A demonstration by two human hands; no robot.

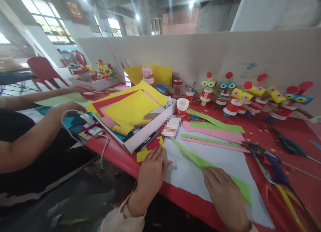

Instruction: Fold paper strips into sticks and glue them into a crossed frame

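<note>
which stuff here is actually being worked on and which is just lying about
In hand:
- left hand, flat on the white paper sheet
- right hand, on the long green paper strip lying across that sheet

Lying about:
- pink and green paper strips
- white box of yellow and red card
- red and white paper cup
- row of paper-cup figures
- scissors

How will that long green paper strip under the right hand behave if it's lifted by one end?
The green strip looks thin and long, so it will probably droop and bend rather than stay straight. It seems very light, so it may slide easily on the white sheet when pushed. The right hand rests flat on its near end, which likely pins it.
</note>
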